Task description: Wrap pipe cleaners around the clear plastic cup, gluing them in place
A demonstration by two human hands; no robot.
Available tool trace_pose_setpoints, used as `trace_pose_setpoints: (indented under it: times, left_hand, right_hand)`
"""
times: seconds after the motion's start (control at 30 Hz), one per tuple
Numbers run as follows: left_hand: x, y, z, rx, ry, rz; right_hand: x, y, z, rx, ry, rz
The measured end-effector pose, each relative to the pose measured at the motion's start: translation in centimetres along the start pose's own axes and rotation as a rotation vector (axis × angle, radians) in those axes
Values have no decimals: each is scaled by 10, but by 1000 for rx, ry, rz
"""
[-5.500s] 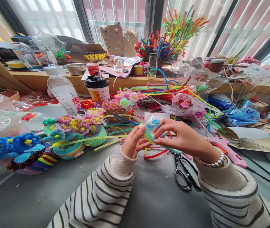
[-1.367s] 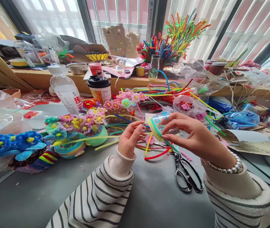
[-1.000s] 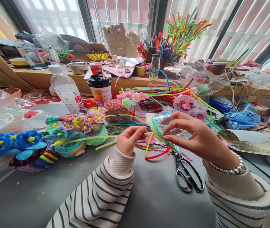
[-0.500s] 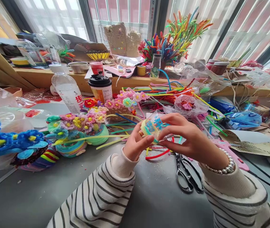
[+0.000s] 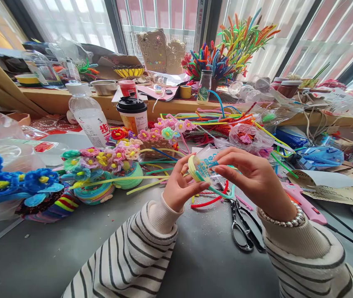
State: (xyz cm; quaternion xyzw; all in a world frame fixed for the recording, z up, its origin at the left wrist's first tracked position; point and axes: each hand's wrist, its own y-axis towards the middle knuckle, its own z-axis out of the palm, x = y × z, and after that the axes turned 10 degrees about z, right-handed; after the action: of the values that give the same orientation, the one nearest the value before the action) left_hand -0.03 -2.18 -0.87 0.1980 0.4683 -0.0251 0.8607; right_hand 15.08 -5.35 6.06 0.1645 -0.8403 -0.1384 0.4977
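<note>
A clear plastic cup (image 5: pixel 209 159) with blue print lies tilted on its side between my hands. Yellow and mint pipe cleaner (image 5: pixel 194 167) winds around its left end, and a loose mint tail (image 5: pixel 221 193) hangs below. My left hand (image 5: pixel 179 182) is closed around the wound end, thumb beneath. At the cup's right side, the curled fingertips of my right hand (image 5: pixel 247 174) are on the printed wall; the thumb is partly hidden. Black-handled scissors (image 5: pixel 241 231) rest on the grey table just below my right hand. A red pipe cleaner (image 5: pixel 210 203) lies behind the cup.
Pipe-cleaner flower pots (image 5: pixel 126 176) and blue flowers (image 5: pixel 21 182) stand at the left. Behind are a water bottle (image 5: pixel 88 116), a lidded coffee cup (image 5: pixel 132 116) and loose pipe cleaners (image 5: pixel 192 118). A pink glue gun (image 5: pixel 307 205) and its cable lie at the right.
The plastic cup has turned, showing more of its wound end and clear wall. The mint tail now hangs in view below it. My right fingers have drawn together and shifted slightly on the cup.
</note>
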Motion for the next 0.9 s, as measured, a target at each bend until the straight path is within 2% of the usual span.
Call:
trace_pose_setpoints:
  times: [0.23, 0.4, 0.57, 0.73, 0.9]
  left_hand:
    - [0, 1, -1, 8, -36, -53]
    - [-7, -2, 3, -30, -14, -151]
    - [-8, -1, 5, -137, -24, -172]
    - [-5, 2, 1, -150, -36, -208]
    - [-6, 2, 1, -139, -26, -234]
  right_hand:
    - [-2, 0, 0, -59, 0, 47]
    - [-4, 0, 0, -87, 0, 104]
    - [-3, 1, 0, 15, -27, 124]
    - [-4, 2, 3, 138, -200, 62]
    - [-4, 2, 5, 143, -232, 58]
